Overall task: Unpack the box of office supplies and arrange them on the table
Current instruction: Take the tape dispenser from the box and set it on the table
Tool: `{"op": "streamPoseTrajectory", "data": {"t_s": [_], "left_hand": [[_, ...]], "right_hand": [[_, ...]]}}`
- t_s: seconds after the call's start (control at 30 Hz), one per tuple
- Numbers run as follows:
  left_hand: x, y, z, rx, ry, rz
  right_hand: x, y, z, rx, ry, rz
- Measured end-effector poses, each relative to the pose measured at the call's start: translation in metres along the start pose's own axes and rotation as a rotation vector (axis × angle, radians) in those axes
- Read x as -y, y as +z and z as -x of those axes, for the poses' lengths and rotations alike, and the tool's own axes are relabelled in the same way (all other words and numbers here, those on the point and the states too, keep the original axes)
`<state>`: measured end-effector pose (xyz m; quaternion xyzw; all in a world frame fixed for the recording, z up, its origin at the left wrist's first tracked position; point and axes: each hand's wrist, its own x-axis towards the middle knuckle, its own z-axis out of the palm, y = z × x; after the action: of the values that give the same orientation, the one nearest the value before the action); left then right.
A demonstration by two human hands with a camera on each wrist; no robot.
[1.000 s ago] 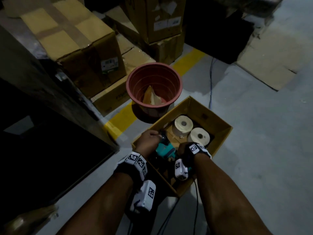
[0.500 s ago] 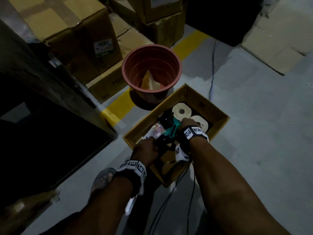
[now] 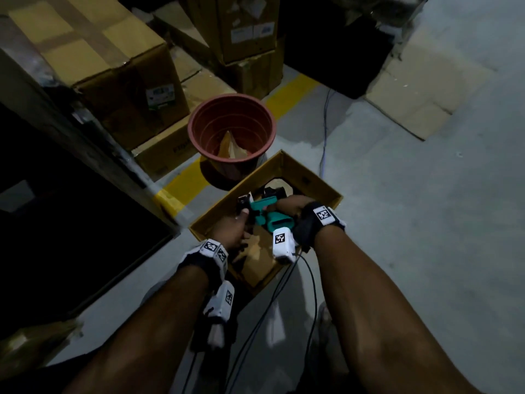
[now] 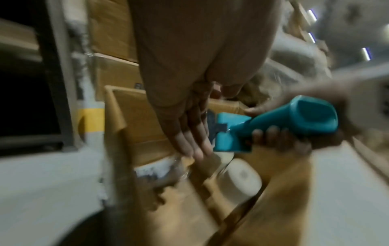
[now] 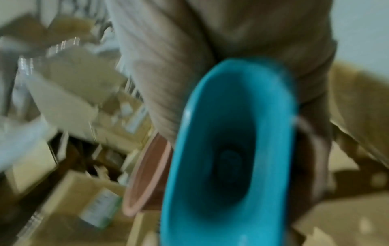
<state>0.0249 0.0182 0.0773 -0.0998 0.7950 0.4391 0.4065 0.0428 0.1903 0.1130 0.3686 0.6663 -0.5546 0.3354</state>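
An open cardboard box [image 3: 309, 177] sits on the grey floor. My right hand [image 3: 289, 207] grips the handle of a teal tape dispenser [image 3: 265, 211] and holds it just above the box. From the left wrist the dispenser [image 4: 294, 119] shows with those fingers curled round it. The right wrist view is filled by the dispenser's handle end [image 5: 231, 149]. My left hand [image 3: 233, 228] reaches into the box beside the dispenser's black front. Its fingers [image 4: 189, 133] are straight and hold nothing. A white roll [image 4: 242, 179] lies in the box below.
A terracotta pot [image 3: 231, 129] with paper scraps stands just beyond the box. Stacked cartons [image 3: 113, 72] line the back left, and a dark table edge [image 3: 85, 132] runs along the left. A thin cable [image 3: 324, 137] and flattened cardboard [image 3: 420, 89] lie on the floor.
My right hand has taken the teal dispenser by its handle and raised it over the box. My left hand let go of it and now lies at its front.
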Motion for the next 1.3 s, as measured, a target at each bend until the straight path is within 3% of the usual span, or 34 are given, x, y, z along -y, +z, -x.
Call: {"op": "streamPoseTrajectory", "data": {"t_s": [0.07,0.13,0.33,0.47,0.67,0.8,1.0,1.23,1.3], "left_hand": [[-0.011,-0.002,0.011,0.096,-0.060,0.200],[-0.015,-0.007,0.021,0.156,-0.057,0.313],[-0.013,-0.046,0.051,0.227,-0.078,0.316],[-0.007,-0.077,0.057,0.192,0.041,0.253],[-0.009,-0.119,0.057,0.038,0.177,0.252],[-0.010,-0.111,0.067,-0.020,0.201,0.243],[-0.049,-0.106,0.160,-0.062,0.433,0.130],[-0.102,-0.188,0.347,-0.290,0.839,0.278],[-0.098,-0.213,0.394,-0.275,0.891,0.316]], "right_hand": [[-0.005,0.007,0.008,0.103,-0.018,-0.158],[-0.009,0.018,0.020,0.236,-0.045,-0.120],[-0.010,0.034,0.039,0.399,-0.142,-0.125],[-0.005,0.029,0.031,0.235,-0.197,-0.264],[-0.013,0.024,0.000,-0.150,-0.101,-0.361],[-0.004,0.043,0.015,-0.170,-0.120,-0.319],[0.046,0.078,0.137,0.078,-0.498,-0.363],[0.101,0.100,0.313,0.302,-0.856,-0.537],[0.117,0.120,0.349,0.260,-0.912,-0.493]]}}
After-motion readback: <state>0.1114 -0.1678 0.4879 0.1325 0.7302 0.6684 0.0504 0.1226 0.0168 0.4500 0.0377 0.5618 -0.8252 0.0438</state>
